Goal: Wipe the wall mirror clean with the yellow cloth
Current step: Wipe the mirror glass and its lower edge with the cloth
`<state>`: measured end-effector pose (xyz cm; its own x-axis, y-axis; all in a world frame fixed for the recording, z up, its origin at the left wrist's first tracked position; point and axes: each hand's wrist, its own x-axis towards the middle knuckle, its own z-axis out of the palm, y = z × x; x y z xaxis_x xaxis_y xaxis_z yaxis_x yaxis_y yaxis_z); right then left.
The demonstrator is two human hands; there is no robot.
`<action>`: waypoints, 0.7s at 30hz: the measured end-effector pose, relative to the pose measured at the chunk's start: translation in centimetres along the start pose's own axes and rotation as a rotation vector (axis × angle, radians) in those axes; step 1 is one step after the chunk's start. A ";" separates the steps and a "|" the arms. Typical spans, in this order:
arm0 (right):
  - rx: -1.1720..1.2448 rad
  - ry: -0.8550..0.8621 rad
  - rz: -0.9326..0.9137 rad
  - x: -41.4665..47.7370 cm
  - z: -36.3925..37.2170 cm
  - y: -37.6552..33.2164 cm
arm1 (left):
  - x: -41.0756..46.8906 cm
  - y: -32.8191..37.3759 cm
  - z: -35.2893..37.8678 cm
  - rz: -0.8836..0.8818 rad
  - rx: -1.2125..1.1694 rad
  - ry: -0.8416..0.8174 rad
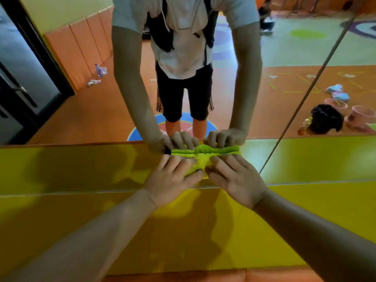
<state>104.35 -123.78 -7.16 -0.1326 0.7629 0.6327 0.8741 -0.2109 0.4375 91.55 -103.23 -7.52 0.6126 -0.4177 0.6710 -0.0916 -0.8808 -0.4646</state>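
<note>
The yellow cloth is bunched low on the wall mirror at the centre of the frame, its long axis running left to right. The left hand and right hand press it to the glass with flat, spread fingers, one on each end and equally near.

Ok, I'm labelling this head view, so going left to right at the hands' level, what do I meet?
left hand → yellow cloth → right hand → seam between mirror panels

Yellow cloth partly beneath hands
</note>
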 end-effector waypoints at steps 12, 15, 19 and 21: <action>0.051 -0.155 0.049 -6.0 6.5 -6.4 | -6.5 5.1 4.5 -0.040 -0.114 -0.150; 0.059 -0.142 0.035 -5.8 6.3 -5.9 | -6.0 5.1 4.1 -0.038 -0.110 -0.176; 0.073 -0.122 0.042 -5.8 6.0 -5.5 | -5.6 6.0 3.9 -0.069 -0.069 -0.209; 0.068 -0.122 0.046 -6.8 5.6 -4.6 | -4.7 6.9 4.3 -0.072 -0.061 -0.200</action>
<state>103.79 -124.56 -17.01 -0.0373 0.8231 0.5667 0.9082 -0.2087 0.3629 91.37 -106.37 -16.37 0.7623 -0.3060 0.5703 -0.0859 -0.9212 -0.3794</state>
